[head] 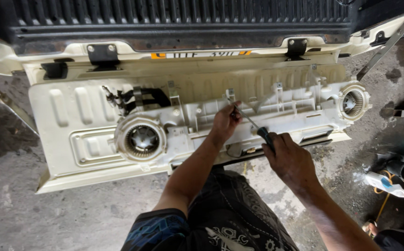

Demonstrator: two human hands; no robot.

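free: housing top between blowers (299,100) | blocked: left blower (141,139), brackets (171,93)

Lowered cream tailgate (67,116) of a pickup, inner face up, bearing a long cream plastic blower housing (257,109) with round fans at each end, stained concrete floor (34,204) below, blue-and-white tool (387,183) and dark pipe fittings (399,168) lying at right

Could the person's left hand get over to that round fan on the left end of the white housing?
Probably yes: the left hand rests on the white housing, and nothing lies between it and the round fan.
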